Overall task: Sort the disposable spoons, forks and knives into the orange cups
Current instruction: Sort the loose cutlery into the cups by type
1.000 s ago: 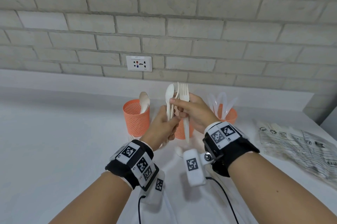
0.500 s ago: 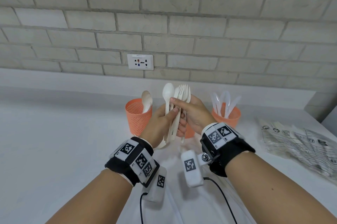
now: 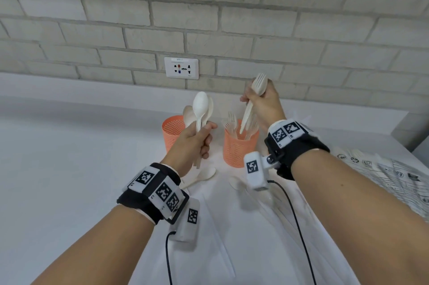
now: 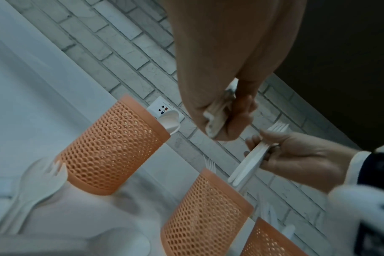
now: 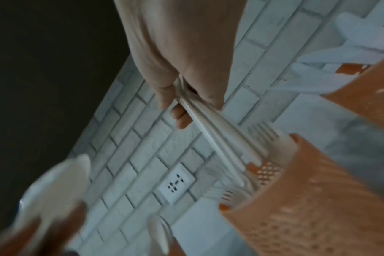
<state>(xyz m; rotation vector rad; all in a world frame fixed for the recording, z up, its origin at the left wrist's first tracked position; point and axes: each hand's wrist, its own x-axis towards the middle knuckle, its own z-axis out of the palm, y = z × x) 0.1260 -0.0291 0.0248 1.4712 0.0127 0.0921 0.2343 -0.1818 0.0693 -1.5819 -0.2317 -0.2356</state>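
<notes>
Now split: spoons [image 3: 201,108] gripped in left hand [image 3: 193,143], forks [image 3: 251,103] in right hand [image 3: 262,106] lowered handle-first over centre-frame cup [image 3: 239,148]; sorting resumes.

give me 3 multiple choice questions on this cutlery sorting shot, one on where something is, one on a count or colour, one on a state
1. Where do the handle tips of the forks in the right hand point?
A. into the middle cup
B. into the left cup
C. at the wall socket

2. How many orange cups show in the left wrist view?
A. one
B. three
C. five

3. What is the left hand doing?
A. lying flat on the table
B. hanging idle, holding nothing
C. gripping a bunch of spoons

Answers:
1 A: the fork handles slant down over the middle cup, which already holds forks.
2 B: the left cup, the middle cup and the right cup stand in a row.
3 C: its fingers curl round the spoons, bowls up.
</notes>
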